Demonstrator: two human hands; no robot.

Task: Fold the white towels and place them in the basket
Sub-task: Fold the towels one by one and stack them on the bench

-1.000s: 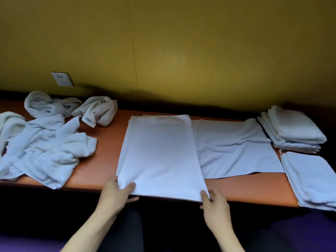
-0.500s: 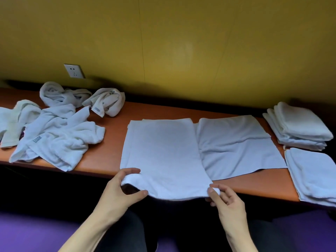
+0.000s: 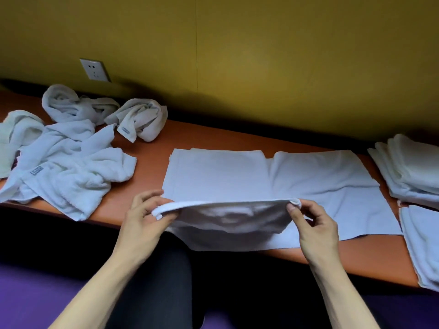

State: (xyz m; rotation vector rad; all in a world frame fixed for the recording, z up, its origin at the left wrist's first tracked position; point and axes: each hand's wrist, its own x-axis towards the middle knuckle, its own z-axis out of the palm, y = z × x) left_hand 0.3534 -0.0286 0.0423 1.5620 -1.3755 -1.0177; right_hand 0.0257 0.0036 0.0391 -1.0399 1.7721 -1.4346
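A white towel [image 3: 218, 176] lies half folded on the orange table [image 3: 152, 148], its right part spread flat. My left hand [image 3: 147, 217] pinches the near left corner of the folded part, and my right hand [image 3: 311, 224] pinches the near right corner. Both corners are lifted off the table, so the near edge hangs raised between my hands. No basket is in view.
Several crumpled white towels [image 3: 66, 162] are heaped at the left of the table. Folded white towels are stacked at the far right [image 3: 411, 167], with another folded one [image 3: 422, 243] nearer me. A wall socket [image 3: 95, 70] sits on the yellow wall.
My hands have lifted the towel's near edge off the table and carried it up and away from me. The view has shifted slightly.
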